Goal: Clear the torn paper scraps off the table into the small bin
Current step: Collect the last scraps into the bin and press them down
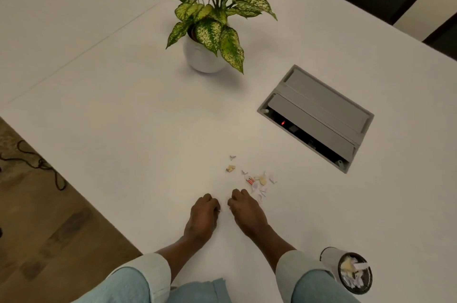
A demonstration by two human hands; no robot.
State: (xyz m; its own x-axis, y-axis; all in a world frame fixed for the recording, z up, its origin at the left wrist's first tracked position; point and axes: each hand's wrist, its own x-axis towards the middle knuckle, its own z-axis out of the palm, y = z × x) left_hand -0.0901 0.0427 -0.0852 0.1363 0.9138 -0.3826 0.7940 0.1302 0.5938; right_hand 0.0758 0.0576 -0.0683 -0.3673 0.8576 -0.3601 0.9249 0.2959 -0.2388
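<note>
While your left hand [204, 213] and right hand [246, 211] sit knuckles-up on the white table [123, 117], side by side with a narrow gap between them, their fingers curl down toward the tabletop. You cannot tell whether either one pinches anything. Torn paper scraps [257, 181] lie scattered just past your right hand at about 1 o'clock, with a couple of strays farther out toward 12. The small bin [352, 271], with paper already in it, stands at 4 o'clock from your hands, beside your right sleeve [296, 268]. Plain white tabletop runs between scraps and bin. A recessed grey power box [316, 117] sits at 2 o'clock, near the scraps. A potted plant [207, 30] stands well apart at 12. The table's left edge runs diagonally past 9 o'clock, above wood floor [49, 228].
</note>
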